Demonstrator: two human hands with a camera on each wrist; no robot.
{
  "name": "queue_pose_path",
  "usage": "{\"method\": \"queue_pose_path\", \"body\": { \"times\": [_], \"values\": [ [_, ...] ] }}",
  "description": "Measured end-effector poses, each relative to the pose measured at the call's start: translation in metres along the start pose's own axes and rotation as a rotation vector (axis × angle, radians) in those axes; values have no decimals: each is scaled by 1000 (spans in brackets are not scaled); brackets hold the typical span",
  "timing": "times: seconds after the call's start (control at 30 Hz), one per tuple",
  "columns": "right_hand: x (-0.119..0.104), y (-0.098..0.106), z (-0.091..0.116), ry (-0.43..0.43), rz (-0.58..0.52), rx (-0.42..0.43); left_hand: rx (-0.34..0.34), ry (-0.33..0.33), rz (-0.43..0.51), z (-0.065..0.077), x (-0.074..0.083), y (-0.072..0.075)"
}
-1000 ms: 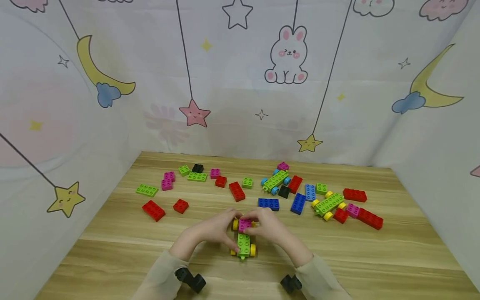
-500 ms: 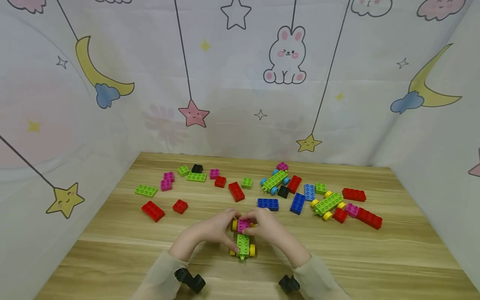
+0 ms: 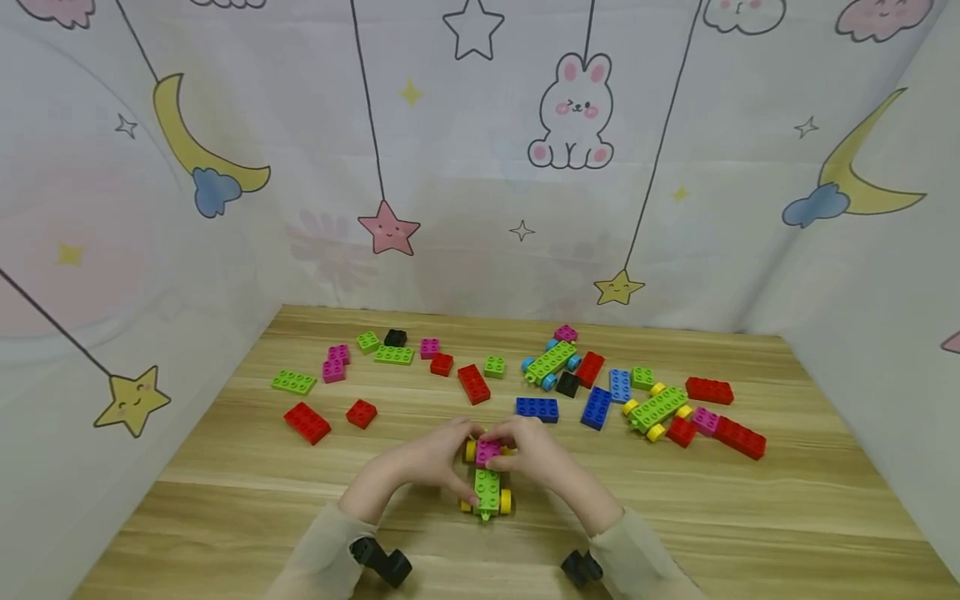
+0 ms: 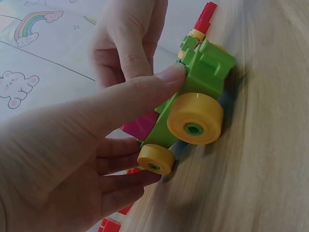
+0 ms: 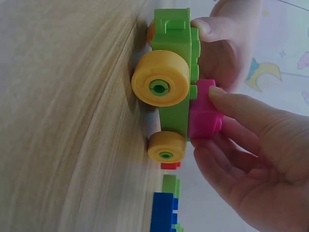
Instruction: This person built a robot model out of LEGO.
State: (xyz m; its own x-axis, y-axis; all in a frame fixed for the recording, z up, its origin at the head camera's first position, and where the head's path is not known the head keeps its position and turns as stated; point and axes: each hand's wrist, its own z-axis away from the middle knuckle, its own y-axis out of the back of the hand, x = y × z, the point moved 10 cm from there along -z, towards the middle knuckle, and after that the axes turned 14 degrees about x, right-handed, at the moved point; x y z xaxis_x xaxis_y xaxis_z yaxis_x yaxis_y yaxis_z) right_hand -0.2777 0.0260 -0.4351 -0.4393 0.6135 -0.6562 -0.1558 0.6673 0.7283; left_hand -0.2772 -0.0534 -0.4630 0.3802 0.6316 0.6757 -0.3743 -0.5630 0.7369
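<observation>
A green toy car base [image 3: 487,492] with yellow wheels [image 5: 161,78] stands on the wooden table in front of the person. On its far end sits a magenta building brick [image 5: 202,113], flush against the green studs in the right wrist view. My left hand [image 3: 433,454] grips the car base, thumb on the near end and fingers around the far end, as the left wrist view shows. The right hand [image 3: 536,452] pinches the magenta brick between thumb and fingers. Part of the far wheels is hidden behind the hands.
Beyond the hands lie a blue brick [image 3: 537,408] and a red brick [image 3: 474,384]. Two more green car bases, one with blue wheels [image 3: 551,363] and one with yellow wheels [image 3: 657,410], stand to the right among loose bricks. Several bricks lie at the left. Patterned cloth [image 3: 480,275] encloses the table.
</observation>
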Motion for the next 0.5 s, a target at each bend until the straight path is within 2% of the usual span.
{"method": "queue_pose_path", "body": {
  "times": [0.33, 0.5],
  "values": [
    [6, -1, -2, -17, 12, -21, -1, 12, -8, 2, 0, 2],
    [11, 8, 0, -19, -26, 19, -3, 28, -12, 3, -3, 2]
  ]
}}
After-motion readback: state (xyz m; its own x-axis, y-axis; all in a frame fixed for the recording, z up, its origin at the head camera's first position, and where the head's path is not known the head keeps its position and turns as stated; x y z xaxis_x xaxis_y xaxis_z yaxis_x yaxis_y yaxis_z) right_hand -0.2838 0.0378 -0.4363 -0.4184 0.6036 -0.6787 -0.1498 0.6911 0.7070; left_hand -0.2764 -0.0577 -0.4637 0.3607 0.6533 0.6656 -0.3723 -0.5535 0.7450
